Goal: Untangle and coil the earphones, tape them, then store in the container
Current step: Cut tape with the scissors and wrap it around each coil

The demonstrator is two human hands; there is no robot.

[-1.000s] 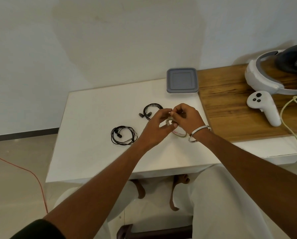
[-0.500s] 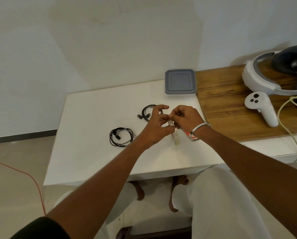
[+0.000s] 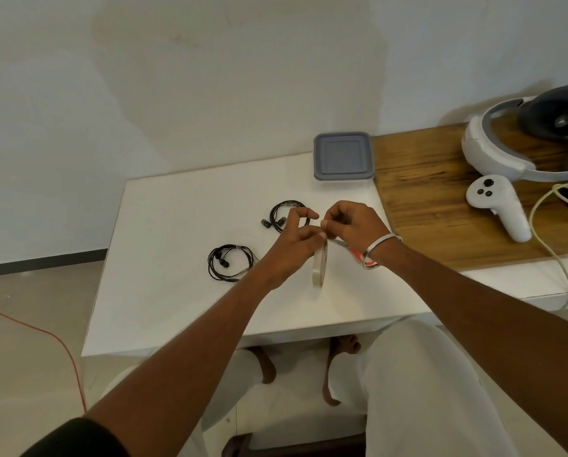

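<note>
Two black earphone coils lie on the white table (image 3: 177,291): one (image 3: 231,262) at the left, the other (image 3: 285,215) farther back, partly behind my left fingers. My left hand (image 3: 290,247) pinches the top of a pale tape roll (image 3: 318,267), which hangs on edge just above the table. My right hand (image 3: 355,222) pinches the tape's loose end right beside the left thumb. The square container with a grey lid (image 3: 343,156) stands shut at the table's back edge.
Scissors with a red handle (image 3: 353,251) lie under my right wrist. A wooden board (image 3: 424,209) at the right carries a white headset (image 3: 506,150), a white controller (image 3: 496,206) and a pale cable (image 3: 552,252). My knees are under the table's front edge.
The tape roll was lifted off the table and turned on edge; it now hangs below my fingertips. My left fingers have spread apart. Both earphone coils stayed put.
</note>
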